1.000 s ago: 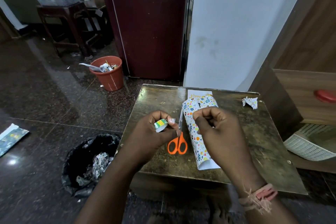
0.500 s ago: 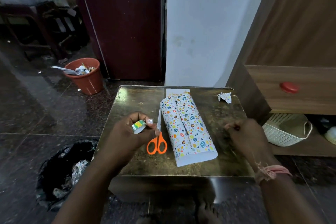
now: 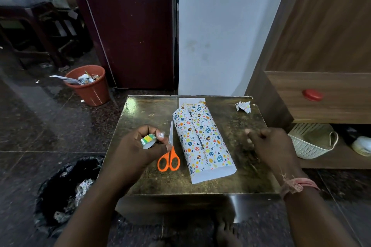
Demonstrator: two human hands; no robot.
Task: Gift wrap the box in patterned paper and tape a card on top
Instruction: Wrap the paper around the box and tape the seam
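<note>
1. Left hand [image 3: 136, 149]: fingers curled round a small roll of clear tape w/ multicolour core [image 3: 148, 141], held above the bench's left-front part; a short tab of tape [image 3: 161, 135] sticks off the roll by the fingertips.
2. Right hand [image 3: 269, 146]: over the bench's right side, fingers loosely curled, thumb out toward the left; holds nothing visible, though the hand is a bit blurred. Frayed pink thread band [image 3: 297, 184] at the wrist.
3. Orange-handled scissors [image 3: 169, 153] lie flat, blades closed & pointing away, just right of left hand, partly under its fingertips in view.
4. Box wrapped in white paper w/ coloured egg pattern [image 3: 202, 142]: lies lengthwise mid-bench, just right of scissors, between the hands; seam runs along its top; near end shows plain white paper, not folded in.
5. White greeting card w/ gold lettering [image 3: 190, 102] lies at the far edge, partly under the box's far end.
6. Small crumpled scrap of patterned paper [image 3: 243, 106] at far-right corner, well apart from box.
7. Dark, worn bench [image 3: 144, 110] carries all the above.
8. Floor, left: orange plastic bin w/ paper scraps [image 3: 88, 86]; black bag-lined bin [image 3: 66, 192] near the left arm.
9. Right: cream woven basket [image 3: 311, 140] on a low wooden shelf.
</note>
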